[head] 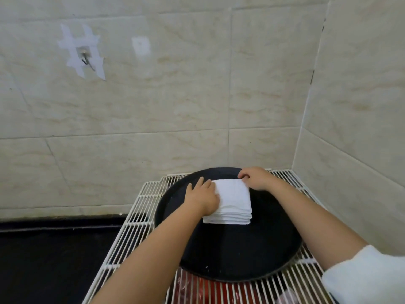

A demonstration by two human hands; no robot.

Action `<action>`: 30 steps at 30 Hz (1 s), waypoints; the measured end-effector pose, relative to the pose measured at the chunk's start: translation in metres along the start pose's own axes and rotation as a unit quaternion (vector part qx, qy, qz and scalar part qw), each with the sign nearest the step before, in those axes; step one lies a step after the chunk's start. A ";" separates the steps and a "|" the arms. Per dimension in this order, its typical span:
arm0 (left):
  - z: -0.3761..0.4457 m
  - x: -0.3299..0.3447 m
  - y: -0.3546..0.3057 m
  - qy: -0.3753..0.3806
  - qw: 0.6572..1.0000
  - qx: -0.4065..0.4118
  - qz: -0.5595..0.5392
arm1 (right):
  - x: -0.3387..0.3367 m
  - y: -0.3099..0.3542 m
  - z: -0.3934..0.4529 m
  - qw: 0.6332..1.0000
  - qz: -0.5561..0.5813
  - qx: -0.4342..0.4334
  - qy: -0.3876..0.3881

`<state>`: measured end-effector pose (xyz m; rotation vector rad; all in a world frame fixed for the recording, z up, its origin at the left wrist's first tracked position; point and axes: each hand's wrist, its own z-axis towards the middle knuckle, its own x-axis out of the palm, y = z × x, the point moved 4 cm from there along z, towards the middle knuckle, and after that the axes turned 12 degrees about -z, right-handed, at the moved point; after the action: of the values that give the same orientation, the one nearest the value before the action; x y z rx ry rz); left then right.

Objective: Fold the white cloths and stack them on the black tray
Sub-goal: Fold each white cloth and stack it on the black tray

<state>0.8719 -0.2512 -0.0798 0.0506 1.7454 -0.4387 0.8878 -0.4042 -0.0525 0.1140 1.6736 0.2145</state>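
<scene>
A neat stack of folded white terry cloths sits on the far half of the round black tray, with a hand at each of its far corners. The left hand lies flat over the stack's left edge, its fingers straight and spread, palm pressing down on the top cloth. The right hand is at the stack's far right corner, its fingers curled and pinching the corner of the top cloth. Both forearms reach in from the near side, the right one coming out of a white sleeve.

The tray rests on a white wire rack, and something red shows through the bars near the bottom edge. The rack stands in a corner of pale marble-patterned wall tiles. A small metal hook, fixed with crossed strips of white tape, hangs on the left wall, above a dark floor
</scene>
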 end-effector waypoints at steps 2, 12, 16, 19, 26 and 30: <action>-0.001 0.003 0.002 -0.005 1.000 -0.022 -0.009 | 0.006 0.002 0.005 0.998 -0.062 -0.012 -0.007; -0.008 0.009 -0.004 -0.029 0.996 -0.090 -0.009 | 0.038 0.024 -0.016 0.986 -0.162 -0.039 0.009; -0.005 0.007 0.000 -0.023 0.995 -0.087 -0.049 | 0.047 0.023 -0.021 0.986 -0.148 -0.018 0.069; -0.012 -0.006 0.010 -0.069 0.990 -0.067 -0.104 | 0.031 0.031 -0.028 0.986 -0.162 -0.013 0.033; -0.093 -0.063 0.108 -0.216 0.975 -0.050 -0.031 | -0.003 0.140 -0.052 0.978 -0.149 -0.089 -0.112; -0.189 -0.088 0.205 -0.260 0.960 -0.107 0.001 | 0.016 0.271 -0.075 0.967 -0.122 -0.180 -0.130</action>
<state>0.7706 0.0171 -0.0203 -0.2025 1.2627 -0.2304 0.7976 -0.1415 -0.0042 -0.3241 1.3490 0.3007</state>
